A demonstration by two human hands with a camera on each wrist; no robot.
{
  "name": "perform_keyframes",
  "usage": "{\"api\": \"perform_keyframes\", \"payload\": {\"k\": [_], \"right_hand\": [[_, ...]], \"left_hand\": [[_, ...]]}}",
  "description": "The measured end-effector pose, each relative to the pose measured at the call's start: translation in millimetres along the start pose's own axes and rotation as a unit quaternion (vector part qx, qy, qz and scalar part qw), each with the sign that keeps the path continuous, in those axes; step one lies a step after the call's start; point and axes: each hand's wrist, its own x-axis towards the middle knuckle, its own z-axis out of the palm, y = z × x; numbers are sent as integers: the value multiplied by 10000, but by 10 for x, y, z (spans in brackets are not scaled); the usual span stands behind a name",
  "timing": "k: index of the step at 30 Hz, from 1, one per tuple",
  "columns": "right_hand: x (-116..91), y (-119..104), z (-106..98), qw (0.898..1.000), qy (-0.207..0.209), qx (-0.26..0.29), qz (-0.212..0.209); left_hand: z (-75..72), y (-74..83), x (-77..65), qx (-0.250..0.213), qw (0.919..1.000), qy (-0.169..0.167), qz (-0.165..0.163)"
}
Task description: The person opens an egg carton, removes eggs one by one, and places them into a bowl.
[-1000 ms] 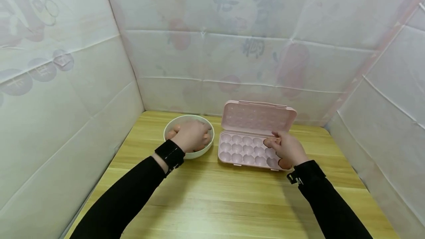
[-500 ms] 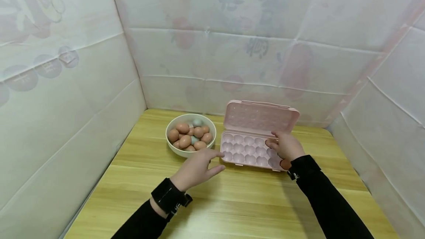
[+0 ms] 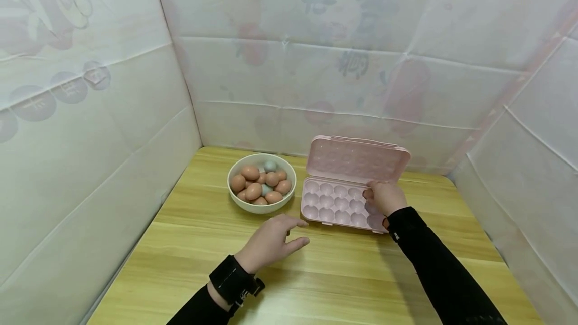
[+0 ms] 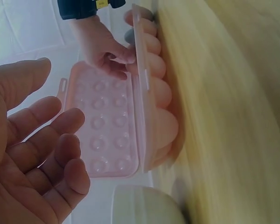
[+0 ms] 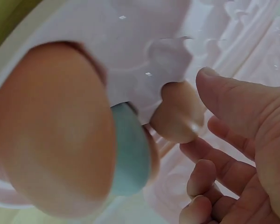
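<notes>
My right hand (image 3: 386,197) is over the right end of the pink egg box (image 3: 341,203), whose lid (image 3: 356,159) stands up behind it. In the right wrist view its thumb and fingertips pinch a brown egg (image 5: 178,114) at a well. A larger brown egg (image 5: 56,130) and a pale blue-green egg (image 5: 130,151) sit in the same end, with part of another brown one behind. My left hand (image 3: 271,239) hovers over the table in front of the bowl (image 3: 262,208), fingers relaxed and holding nothing. Several brown and pale blue eggs (image 3: 254,191) fill the bowl.
The wooden table (image 3: 316,285) runs up to white printed sheets (image 3: 289,79) at the back and on both sides. The bowl stands just left of the egg box, with a narrow gap between them.
My left hand has come out of the bowl toward me, uncovering the eggs, and its fingers have straightened. My right hand has shifted slightly left over the box with its egg.
</notes>
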Motion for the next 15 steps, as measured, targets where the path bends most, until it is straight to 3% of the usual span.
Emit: {"api": "perform_keyframes", "payload": {"k": [6,15], "right_hand": [[4,37,79,10000,-11,-56,9],[-3,95,222,9990,434,-141,14]], "left_hand": [[35,-8,-10,-41,9999,-157,-40],[114,-19,-32,-191,9997,-179,37]]}}
